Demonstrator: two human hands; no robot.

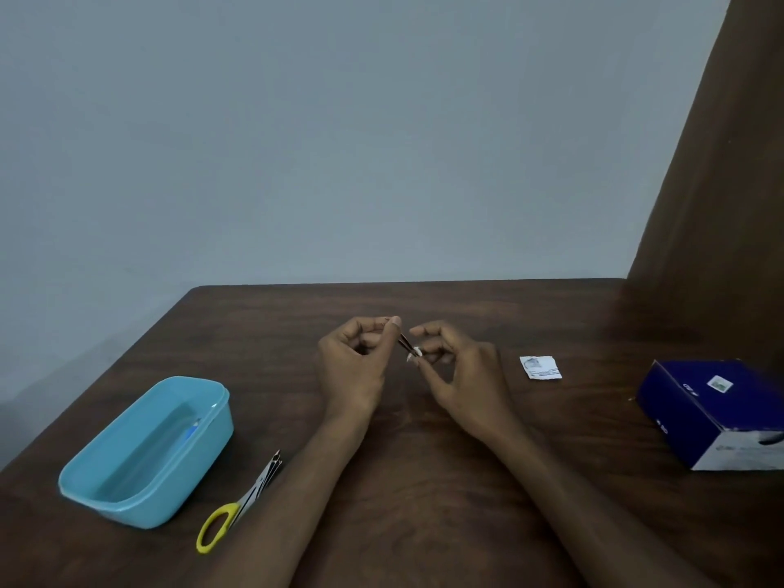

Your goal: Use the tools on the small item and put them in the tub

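A dark wood-grain worktop (424, 481) carried everything, set against a plain grey wall. A turquoise plastic tub (146, 454) stood at the left, open-topped, with a small blue item lying inside that could not be identified. A dark blue carton (712, 411) sat at the right edge, partly out of frame. Yellow-handled scissors (237, 505) lay closed just beside the tub, blades pointing away from the person and partly hidden under the left forearm. A torn white sachet (540, 367) lay flat, near the right hand, probably dropped there once opened. Both hands were raised together over the middle of the worktop. The left hand (354, 362) pinched a slim dark tool, apparently tweezers (405, 343), between thumb and forefinger, angled down toward the right. The right hand (460, 375) pinched a small white piece (416, 352) at its fingertips, meeting the tool's tip, a hold that suited fine, close work.
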